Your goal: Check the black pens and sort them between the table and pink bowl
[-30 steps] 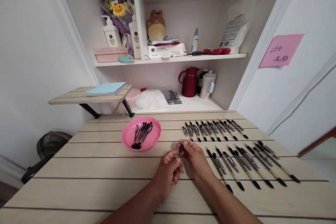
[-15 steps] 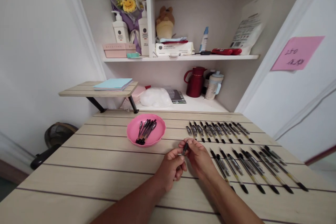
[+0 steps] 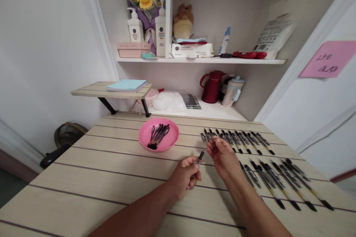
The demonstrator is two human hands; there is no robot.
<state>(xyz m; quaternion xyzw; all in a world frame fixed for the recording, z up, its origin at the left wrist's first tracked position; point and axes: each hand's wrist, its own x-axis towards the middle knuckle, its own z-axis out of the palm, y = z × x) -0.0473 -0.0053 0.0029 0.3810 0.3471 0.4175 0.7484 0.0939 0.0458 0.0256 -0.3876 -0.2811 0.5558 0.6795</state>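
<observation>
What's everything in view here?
Slatted wooden table: one, beige, foreground
Scalloped round bowl: one, pink, table
Slim plastic pens: many, black-and-clear, bowl and table
Short pen parts: many, greyish, table
Paper stack: one, blue-topped, raised stand
Handled jug: one, red, white cabinet
Lidded cup: one, cream, beside jug
Pump bottles: two, white, cabinet
Other items: several, mixed colours, cabinet
Square note: one, pink, right wall
Left hand: one, bare, holding pen
Right hand: one, bare, near table pens

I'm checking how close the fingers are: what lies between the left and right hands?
In the head view, a pen held in the left hand points its tip toward the right hand.
</observation>
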